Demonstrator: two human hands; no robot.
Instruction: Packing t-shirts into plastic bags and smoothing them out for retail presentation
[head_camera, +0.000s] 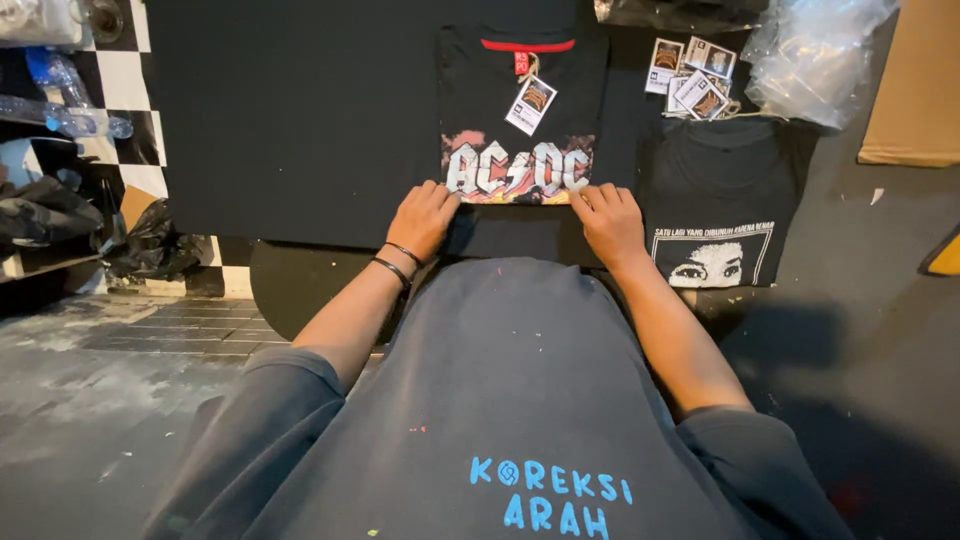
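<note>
**Evidently both hands at the near fold of the shirt**

Head view: a folded black cotton T-shirt with a red neck band and pale chest print (520, 110) lies flat on a black board (290, 120), directly ahead of the fingers, long axis running away from the person. Left hand (422, 218) and right hand (608, 222) press its near corners, equally close, fingers together and flat, clamped on nothing. A second black printed shirt (720, 200) lies just right.

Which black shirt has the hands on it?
The folded black shirt with the red collar stripe and hanging tag; both hands press its lower edge. The other shirt, with printed eyes, lies untouched to its right.
</note>
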